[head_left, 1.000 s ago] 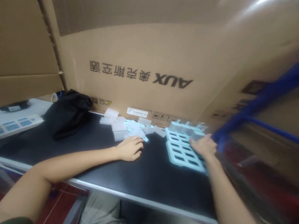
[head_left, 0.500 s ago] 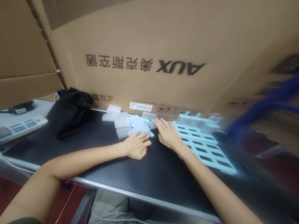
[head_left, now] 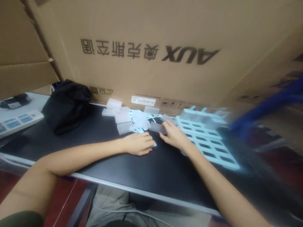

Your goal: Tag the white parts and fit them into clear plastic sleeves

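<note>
My left hand [head_left: 139,144] rests low over the black tabletop, fingers curled around a small light-blue flat piece [head_left: 155,144]. Only a corner of that piece shows beyond the fingertips. To its right, my right hand [head_left: 174,135] pinches the end of a translucent plastic case [head_left: 156,127] lying on the table. Past both hands is a pile of light-blue plastic pieces [head_left: 139,118], with several more translucent cases [head_left: 123,118] around it. Beside my right wrist, a light-blue rack [head_left: 208,143] with rows of rectangular openings lies on the table.
A large cardboard box [head_left: 146,75] stands upright along the back. On the left are a black cloth bag [head_left: 68,105], a white power strip [head_left: 21,121] and a black object [head_left: 15,101]. A blurred blue frame [head_left: 267,104] rises at the right. The table's front edge [head_left: 142,190] runs below my arms.
My left hand has closed around a light-blue piece and drawn it slightly off the pile. My right hand has gone from flat, stretched fingers to a pinch on a translucent case. The view has tilted a little.
</note>
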The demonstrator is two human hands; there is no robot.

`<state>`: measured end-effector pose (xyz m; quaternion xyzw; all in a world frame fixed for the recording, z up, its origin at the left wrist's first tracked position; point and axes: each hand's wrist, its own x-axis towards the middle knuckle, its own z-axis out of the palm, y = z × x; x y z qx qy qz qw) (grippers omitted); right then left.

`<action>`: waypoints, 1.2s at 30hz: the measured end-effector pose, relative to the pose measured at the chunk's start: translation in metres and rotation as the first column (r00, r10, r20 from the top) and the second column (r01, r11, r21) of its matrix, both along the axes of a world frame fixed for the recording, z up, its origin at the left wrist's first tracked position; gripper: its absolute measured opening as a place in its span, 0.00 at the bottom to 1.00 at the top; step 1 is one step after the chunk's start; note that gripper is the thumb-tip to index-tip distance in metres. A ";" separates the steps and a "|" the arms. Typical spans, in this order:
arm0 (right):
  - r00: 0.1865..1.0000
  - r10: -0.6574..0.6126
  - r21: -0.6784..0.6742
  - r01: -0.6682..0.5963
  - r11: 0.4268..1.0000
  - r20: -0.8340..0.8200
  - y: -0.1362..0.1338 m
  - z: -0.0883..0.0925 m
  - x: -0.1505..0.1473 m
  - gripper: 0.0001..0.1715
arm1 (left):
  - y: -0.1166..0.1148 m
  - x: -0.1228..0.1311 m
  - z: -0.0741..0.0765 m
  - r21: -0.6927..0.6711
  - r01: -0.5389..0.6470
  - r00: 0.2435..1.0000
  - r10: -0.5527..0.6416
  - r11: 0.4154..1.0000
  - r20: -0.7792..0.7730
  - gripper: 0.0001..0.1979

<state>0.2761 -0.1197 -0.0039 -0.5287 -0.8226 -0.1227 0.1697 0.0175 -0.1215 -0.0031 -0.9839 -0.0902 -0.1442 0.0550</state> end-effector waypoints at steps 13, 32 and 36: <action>0.931 0.201 0.155 -0.159 0.975 -0.306 -0.037 0.054 0.022 0.16 | 0.001 0.000 -0.002 -0.395 -0.280 0.950 0.311 0.875 0.018 0.19; 0.892 0.355 -0.046 -0.382 0.923 -0.279 -0.039 0.035 -0.018 0.14 | 0.008 0.001 -0.007 -0.494 -0.268 0.933 0.351 0.827 0.081 0.16; 0.922 0.335 -0.052 -0.350 0.935 -0.194 -0.042 0.038 -0.019 0.14 | 0.009 0.000 -0.007 -0.529 -0.256 0.932 0.352 0.809 0.086 0.17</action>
